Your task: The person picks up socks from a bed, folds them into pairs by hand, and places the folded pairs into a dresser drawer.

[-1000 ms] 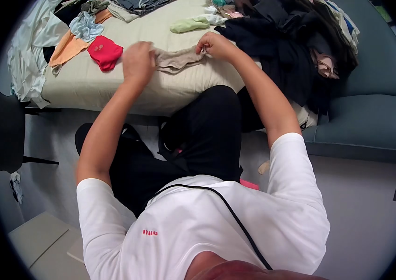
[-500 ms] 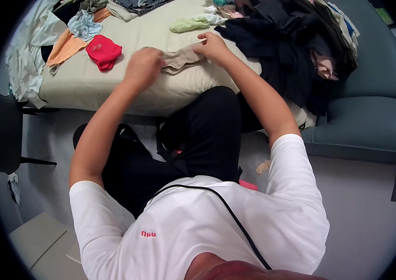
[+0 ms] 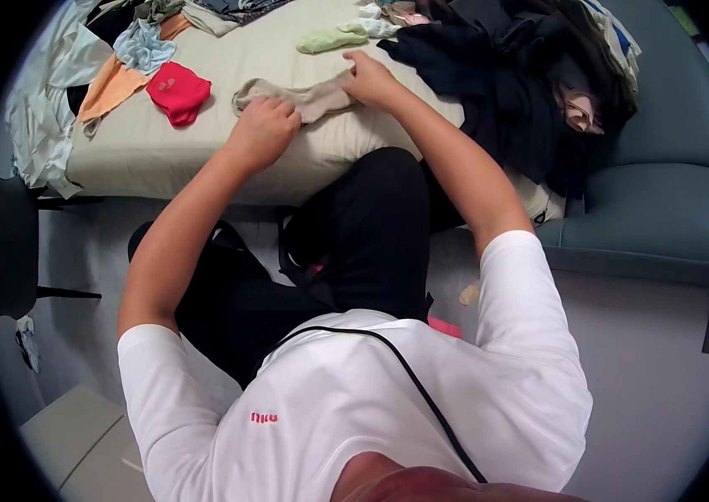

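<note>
A beige sock (image 3: 314, 101) lies stretched sideways on the cream-covered surface (image 3: 153, 159), between my two hands. My left hand (image 3: 267, 130) has its fingers curled down onto the sock's left part, and the loose end spreads out beyond the knuckles. At the other end, my right hand (image 3: 371, 82) pinches the sock between thumb and fingers. Just beyond that hand is a pale green sock (image 3: 331, 38) lying flat. A red folded cloth item (image 3: 179, 94) sits to the left of my left hand.
Dark clothes (image 3: 488, 92) are heaped on the right, against a grey-blue padded seat (image 3: 655, 201). Orange cloth (image 3: 116, 86), light blue cloth (image 3: 145, 45) and white cloth (image 3: 40, 125) lie at the left. A dark chair (image 3: 11, 243) stands at the left edge.
My left hand has come down slightly, and the sock's left end now shows spread out beyond it. My right hand keeps its hold at the other end.
</note>
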Motion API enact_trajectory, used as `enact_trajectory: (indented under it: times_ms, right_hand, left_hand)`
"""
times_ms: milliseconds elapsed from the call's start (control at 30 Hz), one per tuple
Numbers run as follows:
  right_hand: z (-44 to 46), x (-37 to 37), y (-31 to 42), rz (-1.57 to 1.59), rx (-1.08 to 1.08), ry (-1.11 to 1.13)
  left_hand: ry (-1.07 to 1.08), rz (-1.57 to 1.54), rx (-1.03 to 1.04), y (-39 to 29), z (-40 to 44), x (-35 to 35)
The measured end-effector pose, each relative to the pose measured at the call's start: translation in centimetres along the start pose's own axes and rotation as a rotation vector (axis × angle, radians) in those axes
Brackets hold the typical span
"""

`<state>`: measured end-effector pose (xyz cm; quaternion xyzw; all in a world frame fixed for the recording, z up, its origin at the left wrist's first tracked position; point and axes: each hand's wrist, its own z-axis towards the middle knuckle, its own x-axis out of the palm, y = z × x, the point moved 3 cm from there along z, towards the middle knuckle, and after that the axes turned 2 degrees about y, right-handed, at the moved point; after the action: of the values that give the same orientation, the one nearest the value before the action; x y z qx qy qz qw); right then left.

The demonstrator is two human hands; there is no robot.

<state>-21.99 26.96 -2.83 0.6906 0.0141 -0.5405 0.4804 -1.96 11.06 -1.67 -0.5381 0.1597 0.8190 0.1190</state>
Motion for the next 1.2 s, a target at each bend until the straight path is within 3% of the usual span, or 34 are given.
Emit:
enact_trajectory:
  times_ms: [33,133,200,233,267,333,367,433,467,533,633,767,867,967,1033,1200]
  right_hand:
    - [0.4,0.2,0.1,-0.146,0.005,0.068]
    - [0.1,-0.3,0.7,-0.062,-0.024,0.048]
    - [-0.4,-0.5,1.8,-0.163,0.000,0.027]
    - [-0.5,-0.6,2.5,-0.268,0.015,-0.002]
    - [-0.8,-0.3,3.3,-0.269,0.014,-0.003]
    - [-1.4,0.2,4.5,-0.484,0.061,-0.137]
    - [-1.5,0.0,4.9,-0.483,0.058,-0.139]
    - [-2.1,-0.1,6.9,-0.592,-0.458,-0.292]
    - [-2.1,-0.3,7.0,-0.591,-0.454,-0.292]
    - [-1.7,0.5,7.1,-0.400,-0.411,0.138]
    - [-2.1,1.3,6.7,-0.462,-0.480,0.052]
    - [-1.8,1.3,6.5,-0.483,-0.432,0.071]
    - [-2.1,0.6,7.2,-0.525,-0.457,0.039]
    - [-1.5,0.9,6.9,-0.518,-0.427,0.100]
    - [-0.6,1.8,6.0,-0.245,-0.322,0.162]
    - [-0.1,2.8,5.1,-0.262,-0.396,0.170]
  left_hand:
    - [-0.001,0.003,0.002,0.1,-0.1,0.3]
    - [0.106,-0.267,-0.174,1.3,0.4,0.5]
    - [-0.325,-0.064,-0.476,3.2,0.5,-1.7]
    - [-0.318,0.077,-0.631,3.3,0.8,-2.8]
    - [-0.320,0.078,-0.632,3.7,0.9,-2.7]
    - [0.047,-0.004,-0.918,6.0,0.5,-1.1]
    - [0.044,-0.001,-0.918,6.5,0.2,-0.8]
    - [0.077,-0.210,-0.860,7.1,0.0,0.0]
    - [0.080,-0.211,-0.858,7.4,-0.1,0.3]
    - [-0.130,-0.258,-0.820,7.5,-0.4,0.3]
    - [-0.110,-0.240,-0.919,7.2,-0.8,0.6]
    - [0.057,-0.280,-0.837,8.0,-1.0,1.0]
    - [-0.047,-0.227,-0.753,8.1,-0.9,1.1]
    - [0.011,-0.260,-0.934,8.2,-1.0,0.3]
    - [-0.052,-0.220,-0.885,8.7,-1.3,0.3]
    - [-0.170,-0.259,-0.752,9.3,-2.5,1.7]
